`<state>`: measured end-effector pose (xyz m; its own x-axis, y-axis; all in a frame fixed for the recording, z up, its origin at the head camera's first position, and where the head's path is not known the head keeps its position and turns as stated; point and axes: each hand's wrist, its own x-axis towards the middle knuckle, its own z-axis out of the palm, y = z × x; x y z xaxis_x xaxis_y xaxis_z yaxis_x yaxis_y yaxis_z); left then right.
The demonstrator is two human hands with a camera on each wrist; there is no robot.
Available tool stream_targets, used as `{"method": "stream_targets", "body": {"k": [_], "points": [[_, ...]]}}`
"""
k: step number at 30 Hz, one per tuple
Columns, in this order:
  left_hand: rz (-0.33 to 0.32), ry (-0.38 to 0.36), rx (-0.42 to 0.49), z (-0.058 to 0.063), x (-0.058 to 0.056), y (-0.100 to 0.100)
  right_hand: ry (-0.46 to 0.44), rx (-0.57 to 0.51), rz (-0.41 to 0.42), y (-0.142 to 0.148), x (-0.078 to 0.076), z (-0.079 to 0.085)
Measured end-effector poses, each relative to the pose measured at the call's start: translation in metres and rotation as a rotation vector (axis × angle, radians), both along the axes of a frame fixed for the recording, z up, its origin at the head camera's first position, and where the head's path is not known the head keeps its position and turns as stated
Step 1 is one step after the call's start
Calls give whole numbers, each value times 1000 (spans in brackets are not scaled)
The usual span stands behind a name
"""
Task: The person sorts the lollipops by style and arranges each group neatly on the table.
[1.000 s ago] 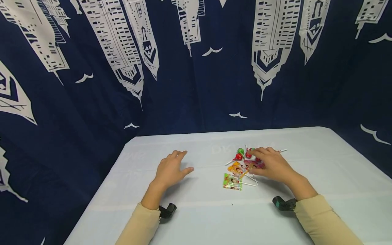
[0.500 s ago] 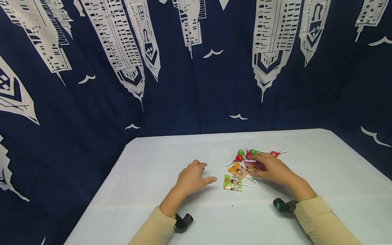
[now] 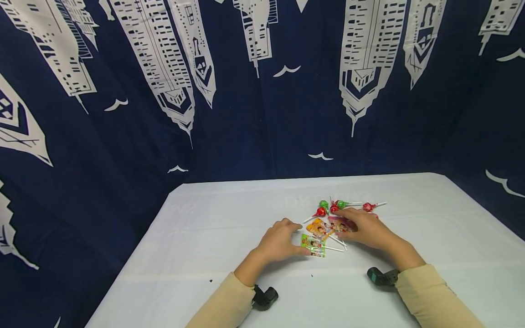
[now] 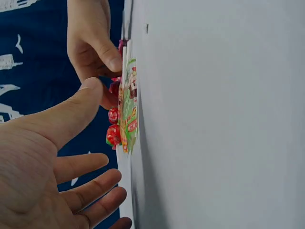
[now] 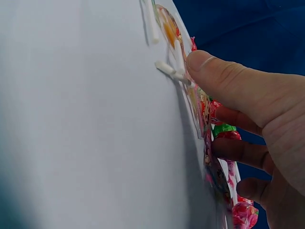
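Observation:
A small pile of wrapped lollipops lies on the table in the head view. In it are a flat green packet (image 3: 310,241), an orange packet (image 3: 316,226) and a pink packet (image 3: 337,222), with white sticks showing. Behind these lie round lollipops, among them a red one (image 3: 321,212) and a green one (image 3: 341,204). My right hand (image 3: 369,228) is over the pile's right side, fingers spread and bent, thumb and fingertips right at the pink packet. At the left of the pile is my left hand (image 3: 279,241), fingers apart, thumb tip overlapping the green packet's edge.
The white table (image 3: 184,273) ends at a dark blue curtain (image 3: 246,150) with white building prints. Another red lollipop (image 3: 368,207) lies behind my right hand, its stick to the right. Small dark specks dot the cloth near the front.
My left hand has moved right across the table up to the pile's left edge. The right hand has stayed over the pile, fingers settling slightly lower. The candies look unmoved.

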<state>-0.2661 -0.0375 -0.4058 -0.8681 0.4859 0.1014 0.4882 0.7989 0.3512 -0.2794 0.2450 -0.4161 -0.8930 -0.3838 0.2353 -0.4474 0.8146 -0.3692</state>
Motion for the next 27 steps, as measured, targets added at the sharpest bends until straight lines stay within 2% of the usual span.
{"method": "stream_targets", "body": {"k": [7, 14, 20, 27], "points": [[-38, -49, 34, -13, -5, 2, 2, -7, -3, -1, -1, -3], [-50, -20, 60, -23, -7, 0, 32, 12, -11, -3, -1, -8], [-64, -8, 94, -26, -10, -1, 80, 34, -22, -4, -2, -10], [-71, -10, 110, -28, -12, -2, 74, 32, -27, -6, -2, -10]]}}
